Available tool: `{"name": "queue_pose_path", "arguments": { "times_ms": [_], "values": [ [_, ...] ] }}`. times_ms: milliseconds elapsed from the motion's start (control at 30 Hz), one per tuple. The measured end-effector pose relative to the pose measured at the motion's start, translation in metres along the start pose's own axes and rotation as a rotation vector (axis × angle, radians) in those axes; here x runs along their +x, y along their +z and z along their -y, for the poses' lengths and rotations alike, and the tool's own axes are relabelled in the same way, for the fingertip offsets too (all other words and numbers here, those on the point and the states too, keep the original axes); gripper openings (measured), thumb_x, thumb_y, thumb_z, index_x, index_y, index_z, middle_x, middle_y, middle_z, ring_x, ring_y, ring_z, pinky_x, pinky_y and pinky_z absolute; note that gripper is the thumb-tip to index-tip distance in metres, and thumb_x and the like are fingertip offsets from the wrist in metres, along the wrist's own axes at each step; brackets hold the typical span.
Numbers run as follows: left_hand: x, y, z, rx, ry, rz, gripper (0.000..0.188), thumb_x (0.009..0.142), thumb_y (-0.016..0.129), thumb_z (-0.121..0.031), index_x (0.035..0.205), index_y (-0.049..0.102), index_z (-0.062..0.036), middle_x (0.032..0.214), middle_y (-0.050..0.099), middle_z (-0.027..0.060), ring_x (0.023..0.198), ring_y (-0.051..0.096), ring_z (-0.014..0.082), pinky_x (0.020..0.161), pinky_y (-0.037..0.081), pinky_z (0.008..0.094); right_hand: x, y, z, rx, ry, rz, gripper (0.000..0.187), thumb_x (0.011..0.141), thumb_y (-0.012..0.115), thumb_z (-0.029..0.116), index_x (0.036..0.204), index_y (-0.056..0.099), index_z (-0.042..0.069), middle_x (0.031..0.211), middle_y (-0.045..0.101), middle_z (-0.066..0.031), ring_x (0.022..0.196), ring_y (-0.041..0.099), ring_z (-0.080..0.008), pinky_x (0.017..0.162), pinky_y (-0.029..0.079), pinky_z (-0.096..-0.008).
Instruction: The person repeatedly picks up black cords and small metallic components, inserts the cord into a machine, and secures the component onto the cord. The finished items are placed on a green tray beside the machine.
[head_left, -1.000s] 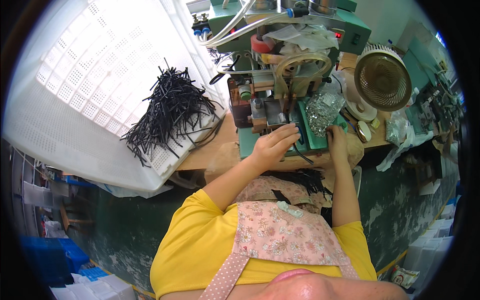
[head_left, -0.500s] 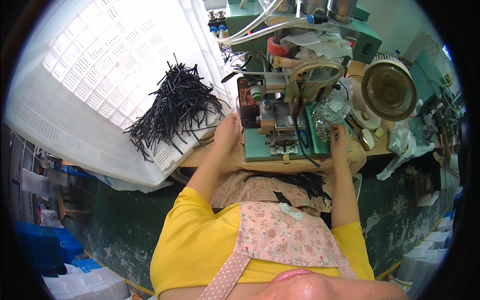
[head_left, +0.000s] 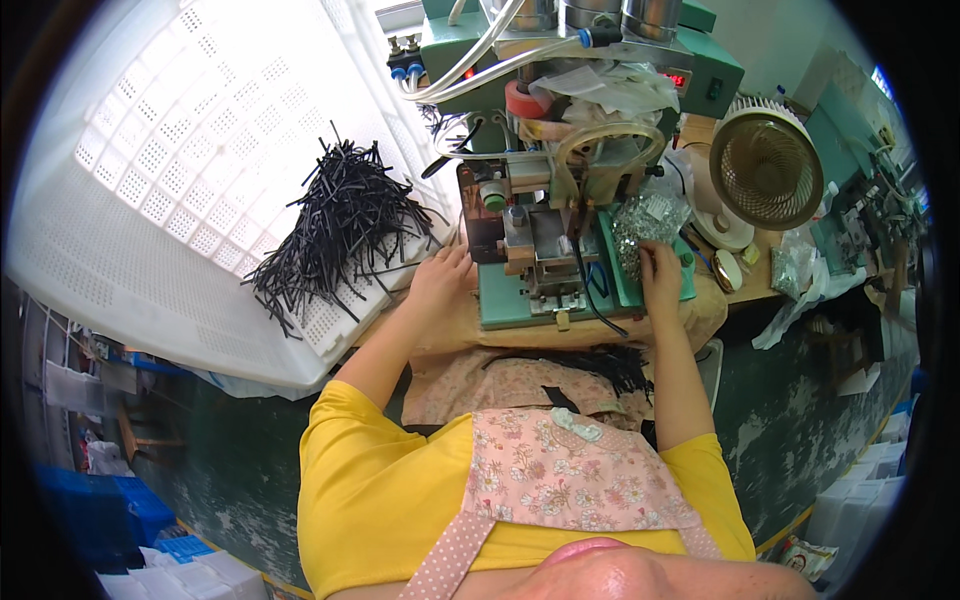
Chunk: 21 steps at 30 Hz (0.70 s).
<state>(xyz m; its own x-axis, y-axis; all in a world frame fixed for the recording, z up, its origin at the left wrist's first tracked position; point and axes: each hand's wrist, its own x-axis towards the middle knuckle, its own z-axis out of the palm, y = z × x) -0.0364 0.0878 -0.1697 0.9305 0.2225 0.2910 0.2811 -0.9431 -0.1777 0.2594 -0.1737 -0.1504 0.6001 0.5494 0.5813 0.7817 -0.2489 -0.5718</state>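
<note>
My left hand (head_left: 441, 279) lies on the wooden bench, between the white crate and the left side of a green press machine (head_left: 545, 262). Its fingers are stretched toward the machine's base, and I see nothing in them. At the right of the machine, my right hand (head_left: 658, 272) reaches to a pile of small shiny metal parts (head_left: 628, 238) in a green tray (head_left: 622, 284). Its fingers are bent together at the pile's edge; whatever is between the tips is too small to tell. A heap of black strips (head_left: 345, 225) rests at the crate's lower edge.
The large white perforated crate (head_left: 130, 250) leans at the left. A small round fan (head_left: 766, 170) stands right of the tray. Clear hoses (head_left: 470, 85) run above the machine, and a black cable (head_left: 590, 285) hangs at its front. More black strips (head_left: 610, 365) lie on my lap.
The view has shifted slightly. My left hand's fingers now lie more stretched on the bench beside the machine. My right hand's fingers have moved closer onto the metal parts.
</note>
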Motion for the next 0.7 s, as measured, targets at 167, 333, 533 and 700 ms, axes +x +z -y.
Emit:
{"name": "queue_pose_path", "arguments": {
  "times_ms": [167, 333, 533, 700],
  "values": [
    [0.005, 0.017, 0.036, 0.019, 0.279, 0.06, 0.037, 0.083, 0.052, -0.013, 0.119, 0.058, -0.0064, 0.129, 0.055, 0.0058, 0.13, 0.042, 0.0215, 0.106, 0.034, 0.036, 0.009, -0.001, 0.042, 0.258, 0.198, -0.007, 0.013, 0.088, 0.063, 0.008, 0.1, 0.062, 0.002, 0.093, 0.066, -0.0111, 0.089, 0.064, -0.0248, 0.076, 0.048, -0.0322],
    [-0.006, 0.007, 0.068, -0.04, 0.423, -0.025, 0.043, 0.074, 0.058, -0.016, 0.116, 0.059, -0.0066, 0.128, 0.057, 0.0059, 0.123, 0.047, 0.0218, 0.103, 0.035, 0.0385, 0.028, -0.01, 0.093, 0.544, 0.155, 0.076, 0.013, 0.087, 0.064, 0.008, 0.099, 0.063, 0.003, 0.094, 0.066, -0.01, 0.091, 0.063, -0.0235, 0.081, 0.047, -0.0303],
    [0.008, -0.038, 0.032, -0.88, -0.401, -0.507, 0.012, 0.095, 0.053, -0.005, 0.105, 0.058, -0.0015, 0.097, 0.067, 0.0104, 0.072, 0.065, 0.0163, 0.067, 0.053, 0.0283, 0.029, 0.0, 0.134, 0.458, 0.074, 0.114, 0.014, 0.085, 0.068, 0.01, 0.094, 0.059, 0.003, 0.09, 0.063, -0.0068, 0.09, 0.061, -0.0199, 0.082, 0.046, -0.0299],
    [0.035, -0.097, -0.045, -1.217, -0.313, -0.865, 0.019, 0.098, 0.049, -0.007, 0.113, 0.057, 0.0015, 0.096, 0.067, 0.0105, 0.075, 0.066, 0.0163, 0.071, 0.055, 0.0277, 0.026, 0.01, 0.136, 0.674, 0.164, 0.101, 0.019, 0.085, 0.069, 0.012, 0.095, 0.055, 0.004, 0.09, 0.061, -0.0062, 0.089, 0.061, -0.0203, 0.082, 0.046, -0.0301]
  ]
}}
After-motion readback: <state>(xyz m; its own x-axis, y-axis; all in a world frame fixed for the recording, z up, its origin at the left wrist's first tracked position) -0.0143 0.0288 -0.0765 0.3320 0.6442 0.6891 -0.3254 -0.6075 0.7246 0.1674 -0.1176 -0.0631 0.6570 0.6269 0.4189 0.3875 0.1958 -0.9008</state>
